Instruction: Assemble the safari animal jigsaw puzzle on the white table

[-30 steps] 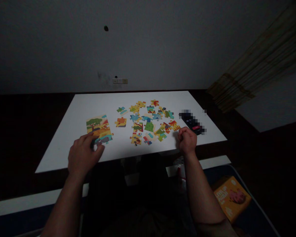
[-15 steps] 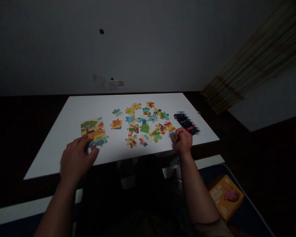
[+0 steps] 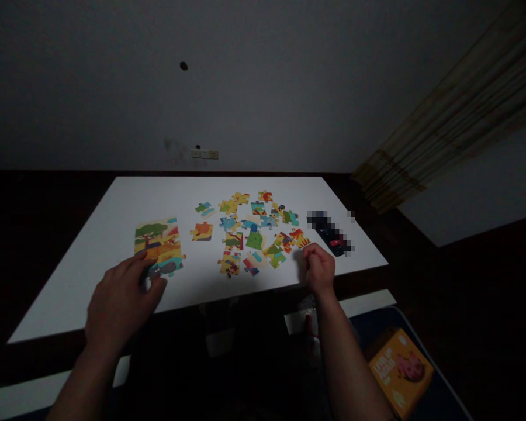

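Observation:
My left hand (image 3: 125,292) lies over the lower left of a joined block of jigsaw puzzle (image 3: 163,241), showing a tree, yellow grass and a grey animal by water. Its fingers rest on the block and the thumb is spread apart below. Toward the right, my right hand (image 3: 319,268) is closed in a fist at the table's near edge, and nothing shows in it. Loose puzzle pieces (image 3: 254,238) are spread between the hands. One orange piece (image 3: 202,231) lies nearest the joined block. My left fingers hide part of the block's lower left corner.
The white table (image 3: 100,219) stands near a grey wall with a socket strip (image 3: 204,154). A dark phone (image 3: 328,233), partly pixelated, lies beyond my right fist. Below right, an orange puzzle box (image 3: 401,371) rests on a dark blue surface. A curtain (image 3: 421,140) hangs at right.
The view has tilted slightly upward, so the table and hands sit lower in it. Both hands keep nearly the same places on the table, and the pieces appear unmoved.

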Demonstrator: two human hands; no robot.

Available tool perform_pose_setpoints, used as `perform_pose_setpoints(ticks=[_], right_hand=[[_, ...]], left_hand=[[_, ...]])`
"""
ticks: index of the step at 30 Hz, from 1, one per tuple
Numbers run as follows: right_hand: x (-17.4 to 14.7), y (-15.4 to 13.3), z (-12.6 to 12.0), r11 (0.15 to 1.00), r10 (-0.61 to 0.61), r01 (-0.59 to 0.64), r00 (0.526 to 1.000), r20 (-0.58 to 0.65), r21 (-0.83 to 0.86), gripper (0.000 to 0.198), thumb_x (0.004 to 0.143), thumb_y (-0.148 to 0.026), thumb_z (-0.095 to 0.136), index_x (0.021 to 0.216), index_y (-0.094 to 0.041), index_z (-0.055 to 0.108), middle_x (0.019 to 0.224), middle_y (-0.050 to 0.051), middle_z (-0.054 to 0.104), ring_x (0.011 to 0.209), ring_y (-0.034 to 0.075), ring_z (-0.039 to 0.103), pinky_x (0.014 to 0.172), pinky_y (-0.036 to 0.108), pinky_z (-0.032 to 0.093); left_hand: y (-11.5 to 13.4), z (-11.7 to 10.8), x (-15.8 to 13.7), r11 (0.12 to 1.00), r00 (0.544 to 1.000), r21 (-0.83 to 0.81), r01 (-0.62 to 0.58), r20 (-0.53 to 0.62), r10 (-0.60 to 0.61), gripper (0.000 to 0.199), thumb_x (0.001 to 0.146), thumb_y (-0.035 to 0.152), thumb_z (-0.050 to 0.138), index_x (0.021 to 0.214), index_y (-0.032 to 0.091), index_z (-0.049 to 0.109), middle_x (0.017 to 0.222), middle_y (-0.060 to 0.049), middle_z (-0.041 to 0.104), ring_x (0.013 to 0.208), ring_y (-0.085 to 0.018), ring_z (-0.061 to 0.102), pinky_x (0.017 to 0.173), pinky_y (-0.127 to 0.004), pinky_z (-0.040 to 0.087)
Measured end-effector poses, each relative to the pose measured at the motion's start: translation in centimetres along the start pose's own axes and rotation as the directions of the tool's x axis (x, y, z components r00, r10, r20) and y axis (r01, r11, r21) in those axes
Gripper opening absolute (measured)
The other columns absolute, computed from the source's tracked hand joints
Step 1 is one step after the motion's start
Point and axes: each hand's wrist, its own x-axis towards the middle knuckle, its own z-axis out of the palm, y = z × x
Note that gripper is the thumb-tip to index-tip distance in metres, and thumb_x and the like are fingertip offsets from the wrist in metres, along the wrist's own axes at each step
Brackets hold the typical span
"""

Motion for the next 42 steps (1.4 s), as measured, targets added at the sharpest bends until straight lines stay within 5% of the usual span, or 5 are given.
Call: perform_pose_setpoints(ticks=[9, 13, 20, 26, 42], right_hand=[[1.3, -0.4, 0.1, 0.996, 0.047, -0.046, 0.999, -0.004, 0.073, 0.013, 0.078, -0.022, 0.046, 0.068, -0.023, 0.055, 0.054, -0.003, 0.04, 0.05, 0.014, 0.034, 0.048, 0.027, 0.025], [4.7, -2.3, 0.0, 0.978, -0.052, 0.076, 0.991, 0.124, -0.194, 0.014, 0.083, -0.027, 0.05, 0.08, -0.024, 0.064, 0.069, 0.001, 0.058, 0.061, 0.017, 0.05, 0.055, 0.028, 0.035], [12.7, -3.7, 2.7, 0.654, -0.112, 0.462, 0.842, 0.527, -0.599, 0.024, 0.085, -0.031, 0.054, 0.106, -0.026, 0.066, 0.101, 0.009, 0.065, 0.094, 0.025, 0.058, 0.079, 0.036, 0.044], [18.0, -2.7, 6.4, 0.459, 0.016, 0.514, 0.81, 0.586, -0.724, 0.042, 0.09, -0.037, 0.048, 0.126, -0.017, 0.058, 0.124, 0.015, 0.058, 0.113, 0.029, 0.052, 0.094, 0.037, 0.039], [18.5, -0.1, 10.0, 0.438, -0.081, 0.561, 0.803, 0.59, -0.703, 0.04, 0.096, -0.034, 0.04, 0.131, -0.021, 0.054, 0.129, 0.012, 0.057, 0.115, 0.028, 0.05, 0.097, 0.039, 0.038]], left_hand=[[-0.2, 0.2, 0.4, 0.999, 0.999, -0.007, 0.033, 0.007, -0.033, 0.038, 0.084, 0.04, 0.05, 0.117, 0.022, 0.056, 0.133, -0.01, 0.055, 0.114, -0.036, 0.053, 0.093, -0.053, 0.046], [-0.4, 0.6, 0.5, 0.999, 0.999, 0.003, 0.034, 0.02, -0.034, 0.038, 0.085, 0.041, 0.048, 0.115, 0.021, 0.057, 0.136, -0.01, 0.053, 0.114, -0.035, 0.053, 0.093, -0.052, 0.045], [-0.8, 0.7, 0.4, 0.999, 0.999, -0.014, 0.035, 0.015, -0.035, 0.037, 0.082, 0.041, 0.049, 0.113, 0.021, 0.059, 0.137, -0.008, 0.054, 0.117, -0.032, 0.052, 0.096, -0.049, 0.043], [-0.9, 0.5, 0.4, 0.998, 0.999, -0.039, 0.046, 0.016, -0.045, 0.036, 0.083, 0.041, 0.05, 0.113, 0.024, 0.059, 0.136, -0.006, 0.055, 0.117, -0.031, 0.053, 0.097, -0.048, 0.043], [-0.6, -0.1, 0.5, 0.998, 0.998, -0.04, 0.049, 0.039, -0.048, 0.033, 0.084, 0.035, 0.052, 0.113, 0.022, 0.059, 0.134, -0.008, 0.055, 0.117, -0.029, 0.053, 0.096, -0.047, 0.044]])
